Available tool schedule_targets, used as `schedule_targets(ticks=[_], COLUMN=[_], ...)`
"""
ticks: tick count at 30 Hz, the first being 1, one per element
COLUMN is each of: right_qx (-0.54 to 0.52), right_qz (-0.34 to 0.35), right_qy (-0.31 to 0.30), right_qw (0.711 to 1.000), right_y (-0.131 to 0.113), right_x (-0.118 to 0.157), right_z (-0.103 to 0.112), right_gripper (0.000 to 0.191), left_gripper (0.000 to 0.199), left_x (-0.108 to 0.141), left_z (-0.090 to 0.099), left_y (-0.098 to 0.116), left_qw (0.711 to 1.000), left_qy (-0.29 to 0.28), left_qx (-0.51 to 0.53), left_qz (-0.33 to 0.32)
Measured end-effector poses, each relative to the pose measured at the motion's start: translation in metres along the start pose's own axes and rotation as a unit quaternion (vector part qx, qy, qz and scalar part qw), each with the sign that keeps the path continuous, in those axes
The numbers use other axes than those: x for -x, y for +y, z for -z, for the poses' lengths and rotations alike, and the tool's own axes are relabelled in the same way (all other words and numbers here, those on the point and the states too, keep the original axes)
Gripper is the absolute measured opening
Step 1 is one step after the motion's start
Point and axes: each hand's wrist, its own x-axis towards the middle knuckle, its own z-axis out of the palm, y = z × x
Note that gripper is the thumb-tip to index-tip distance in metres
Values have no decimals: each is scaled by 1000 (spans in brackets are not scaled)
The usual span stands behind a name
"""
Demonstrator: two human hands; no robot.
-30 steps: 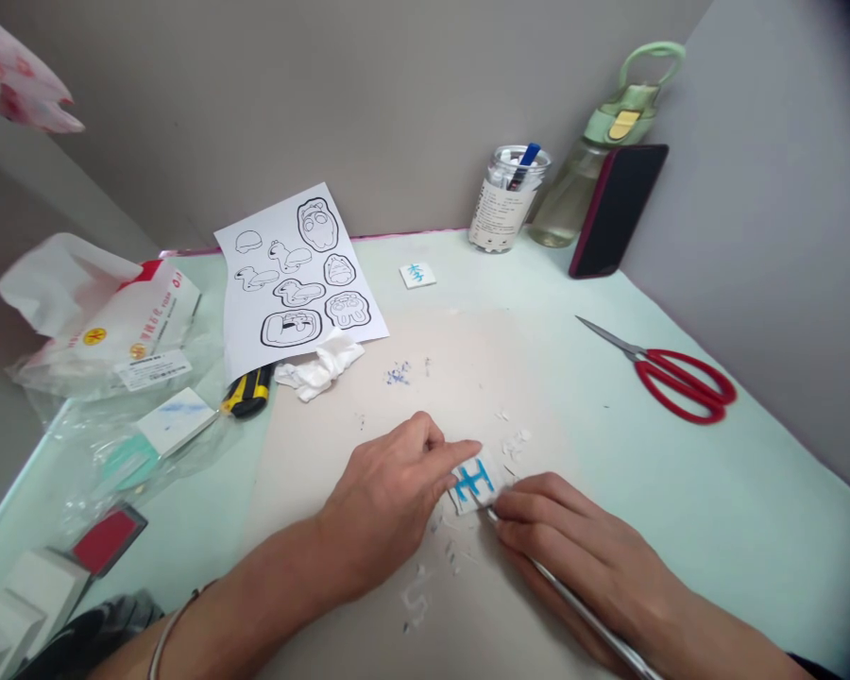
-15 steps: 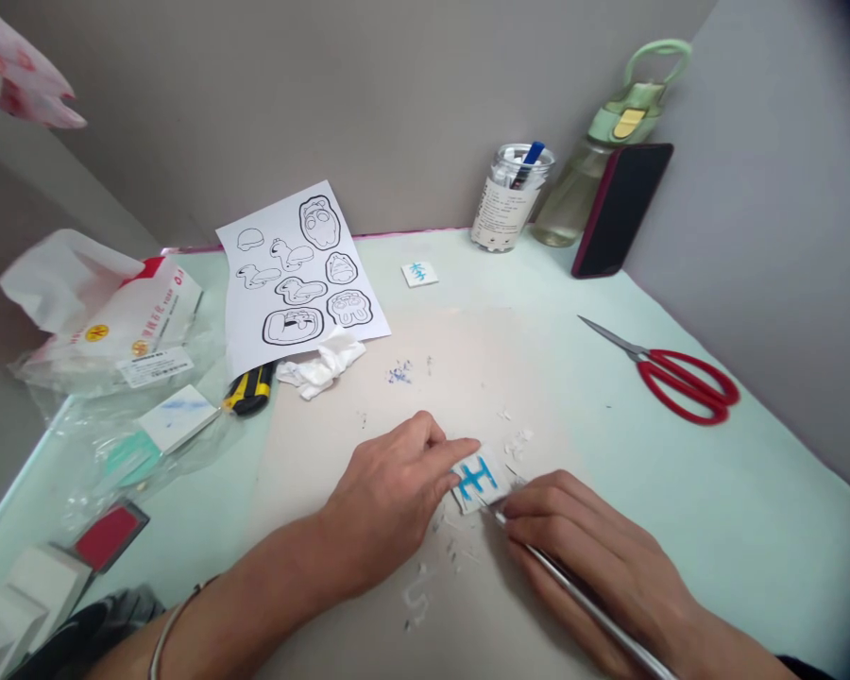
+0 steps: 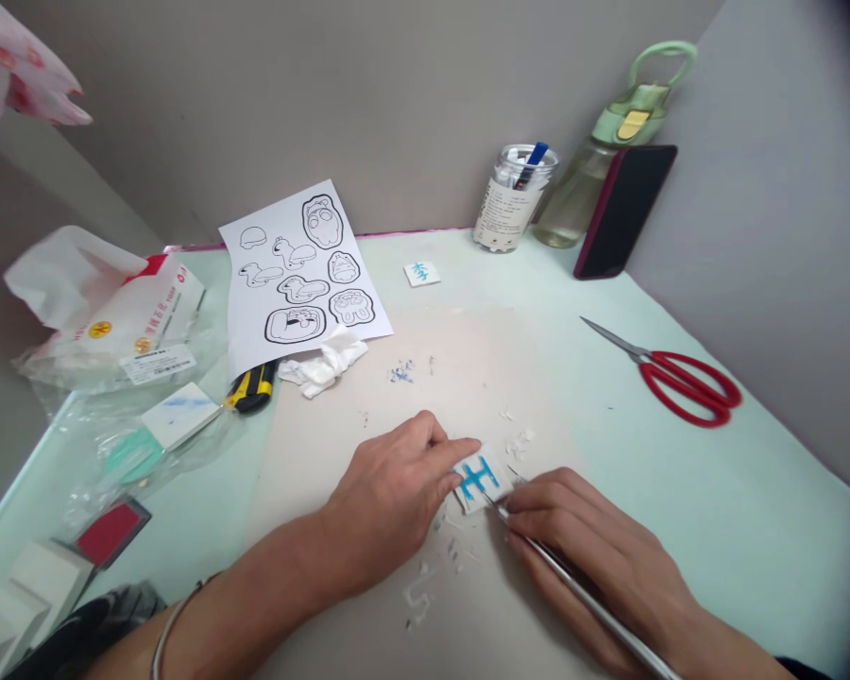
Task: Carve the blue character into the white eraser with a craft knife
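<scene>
A small white square block (image 3: 483,480) with a blue character on top lies on the beige mat (image 3: 312,472). Its left side is pinched between the thumb and forefinger of my left hand (image 3: 395,491). My right hand (image 3: 587,548) is closed round a slim silver knife (image 3: 573,584), whose tip touches the block's near edge by the blue strokes. White shavings (image 3: 419,600) are scattered below and to the right of the block. Farther back lies a second white block (image 3: 422,274) with a blue character.
Red-handled scissors (image 3: 687,382) lie at right, below a phone (image 3: 623,212), a green bottle (image 3: 573,179) and a pen jar (image 3: 510,203). At left are a printed sheet (image 3: 301,274), crumpled tissue (image 3: 324,363), a yellow cutter (image 3: 253,385), a tissue pack (image 3: 124,312) and a red ink pad (image 3: 113,531).
The knife tip has shifted slightly up and left on the block. My left hand keeps its hold, and the whole view has moved a little.
</scene>
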Motion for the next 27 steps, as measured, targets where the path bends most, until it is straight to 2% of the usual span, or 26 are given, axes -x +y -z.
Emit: schedule_targets(ticks=[5, 8, 12, 15, 18, 20, 22, 27], right_qx=[0, 0, -26, -57, -81, -91, -101, -129], right_qz=[0, -6, -119, -200, -227, -222, -214, -217], right_qy=[6, 36, 19, 49, 94, 112, 108, 45], right_qw=[1000, 999, 992, 977, 966, 964, 965, 967], right_y=[2, 2, 0, 0, 1, 1, 2, 4], right_x=[0, -1, -2, -3, -4, -5, -7, -9], right_z=[-2, -1, 9, 14, 14, 12, 9, 2], right_gripper=[29, 28, 15, 11, 9, 13, 16, 9], left_gripper=[34, 34, 32, 32, 54, 47, 38, 37], left_x=[0, 0, 0, -1, -1, 0, 0, -1], left_z=[0, 0, 1, 3, 3, 3, 3, 3], left_y=[0, 0, 1, 3, 6, 8, 9, 7], left_qw=[1000, 1000, 1000, 1000, 999, 998, 998, 997], left_qy=[3, 1, 6, -11, -34, -38, -43, -44], left_qx=[3, 3, 11, 28, 27, 18, 19, 51], left_qz=[-3, -4, 0, 1, 24, 43, 45, 33])
